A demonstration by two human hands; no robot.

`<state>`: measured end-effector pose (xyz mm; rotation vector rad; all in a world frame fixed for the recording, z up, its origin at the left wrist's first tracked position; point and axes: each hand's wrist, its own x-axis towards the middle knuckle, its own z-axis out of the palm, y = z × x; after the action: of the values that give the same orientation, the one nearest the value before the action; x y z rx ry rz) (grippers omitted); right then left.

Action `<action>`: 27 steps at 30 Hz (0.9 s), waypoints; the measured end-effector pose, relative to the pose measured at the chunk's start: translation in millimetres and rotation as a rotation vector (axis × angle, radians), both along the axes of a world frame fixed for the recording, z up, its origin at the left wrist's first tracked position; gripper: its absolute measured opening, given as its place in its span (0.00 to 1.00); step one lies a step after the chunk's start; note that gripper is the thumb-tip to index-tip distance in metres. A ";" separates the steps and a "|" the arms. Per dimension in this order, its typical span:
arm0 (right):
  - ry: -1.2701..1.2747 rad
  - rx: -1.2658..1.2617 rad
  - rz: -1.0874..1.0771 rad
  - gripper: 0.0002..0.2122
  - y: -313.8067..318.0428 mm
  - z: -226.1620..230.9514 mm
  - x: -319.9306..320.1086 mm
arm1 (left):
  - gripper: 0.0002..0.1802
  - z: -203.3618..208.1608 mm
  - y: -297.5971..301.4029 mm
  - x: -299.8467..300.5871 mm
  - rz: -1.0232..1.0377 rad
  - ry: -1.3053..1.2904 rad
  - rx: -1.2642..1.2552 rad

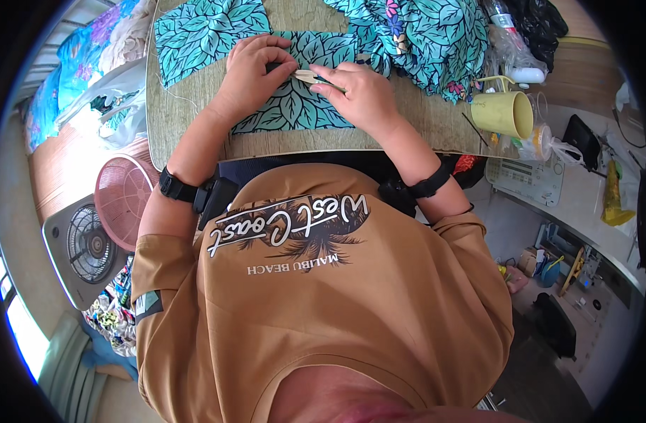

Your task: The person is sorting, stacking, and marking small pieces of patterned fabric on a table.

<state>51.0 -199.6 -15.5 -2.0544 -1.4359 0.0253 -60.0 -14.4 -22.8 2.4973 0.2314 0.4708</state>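
Observation:
A turquoise fabric piece (295,109) with dark leaf outlines lies on the wood-patterned table (436,127), under both hands. My left hand (256,74) rests over its left part, fingers curled and thumb tip against the forefinger; a small dark bit shows there, too hidden to name. In my right hand (358,92), a small pale pointed tool (307,76) is pinched between thumb and forefinger, its tip close to my left thumb. Some dark green shows at the tool's other end. Another piece of the same fabric (210,35) lies flat at the far left.
Bunched leaf-print cloth (429,49) covers the far right of the table. A yellow mug (503,114) stands at the right edge, beside a plastic bottle (513,35). Loose thread (182,97) trails at left. A pink basket (125,201) and a fan (90,240) are lower left.

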 end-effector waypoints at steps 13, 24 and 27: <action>-0.054 0.013 0.006 0.12 0.9 -6.0 1.6 | 0.08 0.1 -0.4 -1.4 -0.009 -0.002 0.029; 0.091 0.028 -0.059 0.13 -4.6 1.0 4.2 | 0.08 -1.3 8.3 1.4 0.017 -0.098 -0.307; 0.174 0.049 -0.104 0.14 -11.4 7.2 8.6 | 0.09 15.6 14.8 5.4 0.038 -0.128 -0.256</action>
<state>59.6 -211.0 -8.3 -2.0301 -1.2124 0.1214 -54.5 0.4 -7.2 2.2086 0.2703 0.5771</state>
